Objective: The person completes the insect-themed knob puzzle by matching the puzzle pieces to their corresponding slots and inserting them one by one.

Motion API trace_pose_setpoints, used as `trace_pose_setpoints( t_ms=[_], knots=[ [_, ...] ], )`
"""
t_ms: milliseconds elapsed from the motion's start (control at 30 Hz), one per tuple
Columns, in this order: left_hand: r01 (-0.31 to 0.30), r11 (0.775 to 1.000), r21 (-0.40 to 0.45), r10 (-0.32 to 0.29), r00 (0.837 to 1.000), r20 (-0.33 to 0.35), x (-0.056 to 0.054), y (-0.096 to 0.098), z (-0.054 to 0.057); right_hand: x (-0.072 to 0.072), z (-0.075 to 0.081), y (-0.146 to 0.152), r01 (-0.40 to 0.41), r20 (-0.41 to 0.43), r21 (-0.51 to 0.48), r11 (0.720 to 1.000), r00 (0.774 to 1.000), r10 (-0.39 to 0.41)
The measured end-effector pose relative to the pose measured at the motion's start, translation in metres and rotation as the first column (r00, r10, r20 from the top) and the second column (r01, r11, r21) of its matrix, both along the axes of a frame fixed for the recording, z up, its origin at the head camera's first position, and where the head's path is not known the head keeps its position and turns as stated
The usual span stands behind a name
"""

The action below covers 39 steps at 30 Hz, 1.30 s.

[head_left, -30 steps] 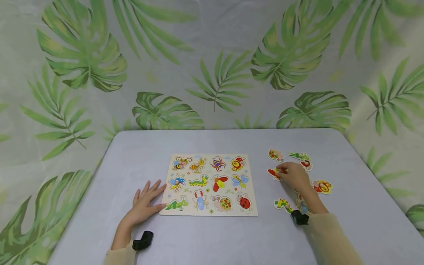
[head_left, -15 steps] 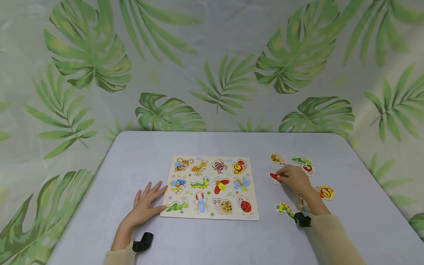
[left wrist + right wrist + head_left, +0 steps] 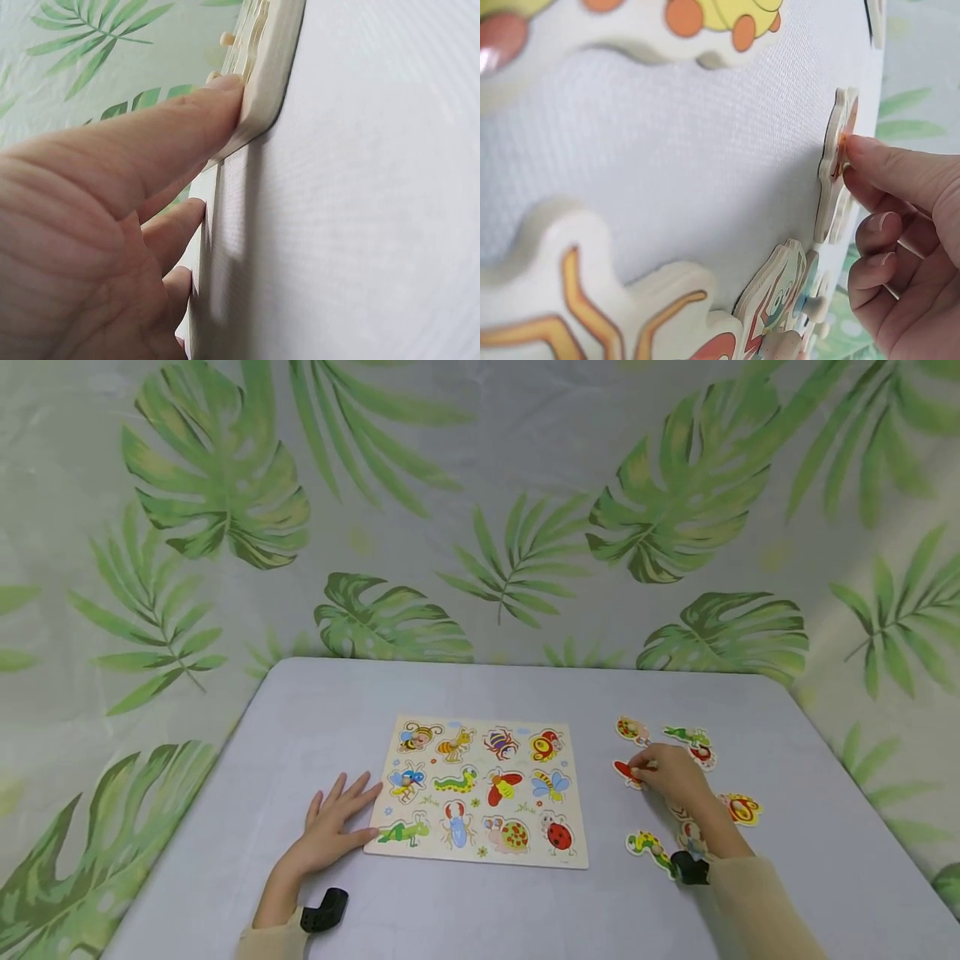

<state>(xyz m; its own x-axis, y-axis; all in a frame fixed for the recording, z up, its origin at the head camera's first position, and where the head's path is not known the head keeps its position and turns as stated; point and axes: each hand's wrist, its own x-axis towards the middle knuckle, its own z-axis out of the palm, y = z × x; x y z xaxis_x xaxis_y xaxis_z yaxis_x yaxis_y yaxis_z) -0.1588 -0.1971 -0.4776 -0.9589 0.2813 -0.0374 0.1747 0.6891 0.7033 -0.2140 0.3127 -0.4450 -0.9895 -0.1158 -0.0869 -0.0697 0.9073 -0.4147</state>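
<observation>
My left hand [image 3: 330,822] lies with spread, straight fingers at the left edge of a wooden insect puzzle board [image 3: 480,852]. In the left wrist view its thumb [image 3: 180,124] presses against the board's edge [image 3: 274,82]. To the right of the board, my right hand [image 3: 675,777] pinches a red-winged insect puzzle piece [image 3: 624,770] between thumb and fingertips. The right wrist view shows this piece [image 3: 832,165] edge-on, low at the white tabletop, with the fingertips over its middle. The remaining fingers are curled into the palm.
Around my right hand lie several loose pieces: a snail [image 3: 632,730], a grasshopper [image 3: 684,734], a butterfly [image 3: 742,808] and a caterpillar [image 3: 647,843]. Others are partly hidden under the right forearm. A leaf-patterned cloth [image 3: 525,635] hangs behind the table.
The head view has tilted slightly, shifting the whole scene down. My right fingertips have closed over the red-winged piece, covering its yellow middle. The left hand stays at the board.
</observation>
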Motion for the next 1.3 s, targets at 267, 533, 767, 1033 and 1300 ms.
trace_pose_setpoints(
  t_ms=[267,533,767,1033,1300],
  knots=[
    [-0.002,1.0,-0.013,0.002,1.0,-0.002,-0.001,0.001,0.001,0.0,-0.002,0.002,0.005,0.022,0.007,1.0,1.0,-0.005],
    [-0.007,1.0,-0.004,0.007,1.0,0.005,0.0,0.001,0.002,0.002,-0.003,0.002,0.004,0.013,0.01,1.0,1.0,-0.004],
    [-0.006,1.0,-0.01,0.006,1.0,0.003,0.001,0.002,0.002,0.007,-0.003,-0.001,0.015,-0.015,0.009,1.0,1.0,-0.015],
    [0.0,1.0,0.0,0.0,1.0,-0.001,0.001,0.002,0.002,0.01,-0.002,-0.004,0.014,-0.045,-0.008,1.0,0.999,-0.014],
    [0.001,1.0,0.002,-0.001,1.0,-0.004,0.001,0.001,0.002,0.015,0.004,-0.012,0.0,-0.077,-0.033,0.999,0.997,-0.003]
  ],
)
